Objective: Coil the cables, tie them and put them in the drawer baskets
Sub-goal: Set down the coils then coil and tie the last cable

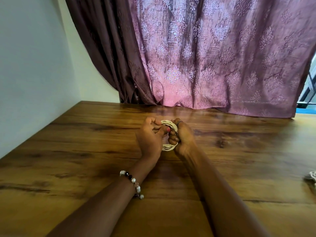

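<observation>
A person works a white cable [168, 147] into a small coil over a wooden table [68, 159], both hands meeting just in front of the purple curtain [213, 57] that hangs to the table's far edge. The right hand [182, 140] has its fingers curled round the right side of the coil, clamping the loops together so they cannot spring apart; a ring shows on one finger. The left hand [150, 139] closes on the coil's left side, its fingertips pinching the loops at the top while its thumb, nail painted red, reaches into the middle of the coil. The grip looks chosen to keep the loops stacked and the centre open, which would suit passing a tie or the cable's own tail through; no separate tie can be made out, and the cable's ends are hidden by the fingers. By this judgement the coiling is largely done and the tying is in hand or about to begin. A beaded bracelet [135, 183] sits on the left wrist. Far right of the hands, at the table's edge, lies part of a pale bundle [311, 177], too cropped to identify. No drawer baskets are in view
</observation>
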The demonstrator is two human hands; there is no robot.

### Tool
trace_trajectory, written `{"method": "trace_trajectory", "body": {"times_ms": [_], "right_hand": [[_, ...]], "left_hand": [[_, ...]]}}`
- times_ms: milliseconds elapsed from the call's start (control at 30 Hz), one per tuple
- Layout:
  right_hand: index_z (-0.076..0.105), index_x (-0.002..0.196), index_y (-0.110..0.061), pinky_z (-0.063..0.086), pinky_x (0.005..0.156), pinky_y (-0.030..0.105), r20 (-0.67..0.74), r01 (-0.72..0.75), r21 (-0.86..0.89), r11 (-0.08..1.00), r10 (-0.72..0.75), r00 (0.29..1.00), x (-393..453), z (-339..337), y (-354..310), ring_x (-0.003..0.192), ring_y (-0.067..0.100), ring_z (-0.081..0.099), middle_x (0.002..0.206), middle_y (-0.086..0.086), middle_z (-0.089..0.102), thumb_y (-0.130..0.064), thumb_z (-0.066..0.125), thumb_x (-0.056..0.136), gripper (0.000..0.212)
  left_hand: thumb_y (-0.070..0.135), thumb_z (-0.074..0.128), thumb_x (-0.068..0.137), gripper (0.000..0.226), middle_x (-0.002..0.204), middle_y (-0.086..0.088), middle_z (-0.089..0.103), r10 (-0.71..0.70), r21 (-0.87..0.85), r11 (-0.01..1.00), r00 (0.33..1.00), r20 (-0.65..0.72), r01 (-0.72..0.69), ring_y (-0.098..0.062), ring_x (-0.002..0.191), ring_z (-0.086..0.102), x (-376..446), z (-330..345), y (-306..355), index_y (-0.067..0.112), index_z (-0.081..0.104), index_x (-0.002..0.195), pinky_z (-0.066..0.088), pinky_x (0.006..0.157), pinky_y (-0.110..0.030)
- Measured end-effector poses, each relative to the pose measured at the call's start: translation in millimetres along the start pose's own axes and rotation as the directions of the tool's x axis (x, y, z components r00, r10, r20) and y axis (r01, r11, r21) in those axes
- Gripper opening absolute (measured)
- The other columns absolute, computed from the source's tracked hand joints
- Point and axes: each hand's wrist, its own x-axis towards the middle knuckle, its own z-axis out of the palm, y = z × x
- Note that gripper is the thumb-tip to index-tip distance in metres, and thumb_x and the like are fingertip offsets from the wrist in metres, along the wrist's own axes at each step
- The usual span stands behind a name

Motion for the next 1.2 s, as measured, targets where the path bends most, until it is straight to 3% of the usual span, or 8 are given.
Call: {"method": "trace_trajectory", "body": {"times_ms": [100, 167, 333, 467, 567, 733, 1000, 1200], "right_hand": [[0.05, 0.065, -0.01, 0.016, 0.031, 0.012, -0.037, 0.028, -0.009, 1.0, -0.028, 0.999, -1.0, -1.4, -2.0, 0.027, 0.007, 0.022, 0.044, 0.003, 0.037, -0.011, 0.042, 0.092, 0.028], [0.051, 0.067, -0.009, 0.016, 0.031, 0.011, -0.045, 0.048, -0.011, 0.999, -0.048, 0.998, -2.0, -2.9, -3.6, 0.026, 0.007, 0.023, 0.041, 0.002, 0.039, -0.008, 0.04, 0.093, 0.028], [0.052, 0.066, -0.008, 0.016, 0.031, 0.011, -0.057, 0.106, -0.044, 0.993, -0.109, 0.992, -5.5, -4.8, -7.1, 0.025, 0.006, 0.024, 0.04, 0.003, 0.043, -0.008, 0.04, 0.094, 0.031], [0.052, 0.066, -0.008, 0.014, 0.032, 0.012, 0.009, 0.135, -0.068, 0.988, -0.135, 0.991, -6.2, -8.5, -9.5, 0.027, 0.006, 0.024, 0.05, 0.005, 0.045, -0.011, 0.044, 0.094, 0.029], [0.052, 0.067, -0.007, 0.014, 0.033, 0.012, 0.073, 0.153, -0.034, 0.988, -0.15, 0.986, -8.1, -6.9, -9.7, 0.027, 0.006, 0.023, 0.048, 0.005, 0.047, -0.008, 0.043, 0.093, 0.028], [0.051, 0.059, -0.007, 0.012, 0.032, 0.011, 0.098, 0.169, 0.034, 0.985, -0.171, 0.98, -12.6, -0.3, -8.2, 0.025, 0.006, 0.023, 0.043, 0.006, 0.046, -0.006, 0.04, 0.092, 0.036], [0.048, 0.062, -0.007, 0.014, 0.029, 0.01, 0.069, 0.102, 0.11, 0.989, -0.11, 0.992, -11.1, 1.3, -5.8, 0.024, 0.006, 0.022, 0.045, 0.006, 0.046, -0.011, 0.04, 0.095, 0.033], [0.052, 0.077, -0.006, 0.014, 0.031, 0.011, 0.062, 0.035, 0.047, 0.998, -0.038, 0.997, -10.4, -1.1, -6.3, 0.026, 0.006, 0.02, 0.045, 0.003, 0.043, -0.012, 0.04, 0.093, 0.021]], "left_hand": [[0.0, 0.077, 0.075, 0.025, 0.072, -0.001, 0.07, 0.002, 0.045, 0.999, 0.996, 0.089, -0.006, -0.002, 0.061, 0.067, 2.2, -3.8, 7.9, 0.011, 0.059, 0.089, 0.05, 0.05, -0.014], [-0.001, 0.076, 0.075, 0.023, 0.073, -0.004, 0.07, -0.032, 0.066, 0.998, 0.986, 0.161, 0.021, 0.001, 0.055, 0.065, 5.8, -6.9, 12.6, 0.009, 0.061, 0.089, 0.046, 0.047, -0.01], [-0.001, 0.076, 0.075, 0.028, 0.075, -0.016, 0.07, -0.197, 0.027, 0.98, 0.931, 0.307, 0.198, -0.014, 0.051, 0.065, 11.2, -15.9, 26.6, 0.007, 0.058, 0.096, 0.053, 0.046, -0.025], [-0.004, 0.068, 0.082, 0.038, 0.075, -0.022, 0.068, -0.385, -0.037, 0.893, 0.803, 0.455, 0.449, -0.021, 0.047, 0.063, 17.3, -29.2, 36.4, 0.009, 0.044, 0.108, 0.054, 0.045, -0.029], [-0.01, 0.07, 0.077, 0.042, 0.072, -0.021, 0.067, -0.4, -0.155, 0.862, 0.835, 0.378, 0.483, -0.02, 0.045, 0.063, 14.0, -31.4, 39.0, 0.004, 0.046, 0.108, 0.055, 0.046, -0.029], [-0.004, 0.077, 0.073, 0.039, 0.081, -0.02, 0.07, -0.364, -0.262, 0.882, 0.92, 0.147, 0.391, -0.026, 0.056, 0.068, 2.1, -17.3, 29.8, 0.012, 0.051, 0.096, 0.058, 0.052, -0.038], [0.012, 0.08, 0.074, 0.037, 0.069, -0.004, 0.071, -0.14, -0.052, 0.989, 0.99, 0.033, 0.141, -0.02, 0.057, 0.069, -3.3, -11.0, 18.5, 0.027, 0.047, 0.083, 0.057, 0.056, -0.047], [0.012, 0.078, 0.075, 0.034, 0.07, -0.004, 0.07, -0.114, 0.014, 0.993, 0.991, 0.064, 0.113, -0.021, 0.059, 0.07, -1.3, -9.8, 9.9, 0.025, 0.049, 0.086, 0.056, 0.055, -0.049]]}}
